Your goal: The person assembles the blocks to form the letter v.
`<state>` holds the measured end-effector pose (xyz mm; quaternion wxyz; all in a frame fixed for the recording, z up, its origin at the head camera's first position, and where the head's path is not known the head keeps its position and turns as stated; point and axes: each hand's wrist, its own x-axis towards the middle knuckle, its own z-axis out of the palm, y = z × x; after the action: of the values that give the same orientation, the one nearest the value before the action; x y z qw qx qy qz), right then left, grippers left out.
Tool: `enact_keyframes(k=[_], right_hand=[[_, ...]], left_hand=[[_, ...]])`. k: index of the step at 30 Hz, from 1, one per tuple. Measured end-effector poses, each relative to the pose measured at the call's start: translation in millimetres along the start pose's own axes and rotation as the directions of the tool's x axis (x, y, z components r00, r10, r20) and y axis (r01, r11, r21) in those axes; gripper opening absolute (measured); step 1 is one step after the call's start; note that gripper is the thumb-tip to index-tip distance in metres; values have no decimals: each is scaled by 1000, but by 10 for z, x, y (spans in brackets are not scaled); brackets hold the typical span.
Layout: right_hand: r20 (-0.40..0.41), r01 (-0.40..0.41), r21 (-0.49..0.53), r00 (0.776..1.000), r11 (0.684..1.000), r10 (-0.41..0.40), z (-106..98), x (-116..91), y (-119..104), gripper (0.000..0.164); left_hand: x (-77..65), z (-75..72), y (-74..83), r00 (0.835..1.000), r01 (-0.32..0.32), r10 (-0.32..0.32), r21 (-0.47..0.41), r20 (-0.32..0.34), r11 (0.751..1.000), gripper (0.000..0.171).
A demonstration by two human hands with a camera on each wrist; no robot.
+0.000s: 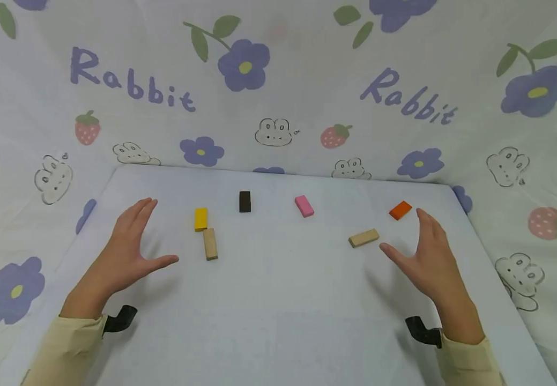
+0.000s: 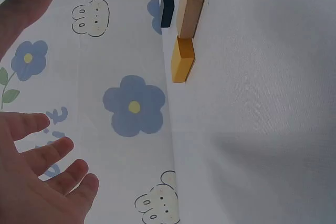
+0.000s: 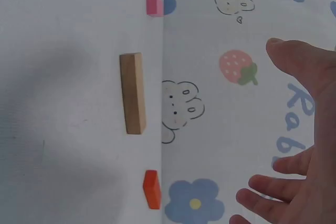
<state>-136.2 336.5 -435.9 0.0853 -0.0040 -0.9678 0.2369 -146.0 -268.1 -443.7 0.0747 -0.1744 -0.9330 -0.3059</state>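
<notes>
My left hand (image 1: 126,249) hovers over the left part of the white table, fingers extended and thumb spread, holding nothing. Nearest to it are a yellow block (image 1: 201,220) and a plain wooden block (image 1: 210,244), close together end to end. My right hand (image 1: 430,262) is likewise raised with thumb and fingers apart, nothing in it. By its thumb lies a second plain wooden block (image 1: 363,238); an orange block (image 1: 400,210) lies just beyond its fingertips. In the right wrist view, the wooden block (image 3: 132,93) lies between the pink and orange blocks.
Farther back in the middle lie a black block (image 1: 245,201) and a pink block (image 1: 304,206). A patterned cloth (image 1: 307,80) with flowers, rabbits and strawberries rises behind the table (image 1: 278,289) and along its sides. Black curved pieces (image 1: 121,318) sit at both wrists.
</notes>
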Motion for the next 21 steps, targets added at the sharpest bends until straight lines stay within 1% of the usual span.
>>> enact_keyframes(k=[4, 9, 14, 21], right_hand=[[10, -12, 15, 1000, 1000, 12, 56, 42, -9, 114], [47, -49, 8, 998, 999, 48, 127, 62, 4, 114], [69, -65, -14, 995, 998, 66, 199, 79, 10, 112], [80, -59, -23, 995, 998, 61, 250, 123, 8, 108]], left_hand=[[12, -2, -18, 999, 32, -31, -17, 4, 999, 123], [29, 44, -33, 997, 71, -69, -60, 30, 996, 122], [34, 136, -54, 995, 93, -89, -89, 48, 992, 121], [103, 333, -46, 993, 102, -93, -125, 78, 987, 118]])
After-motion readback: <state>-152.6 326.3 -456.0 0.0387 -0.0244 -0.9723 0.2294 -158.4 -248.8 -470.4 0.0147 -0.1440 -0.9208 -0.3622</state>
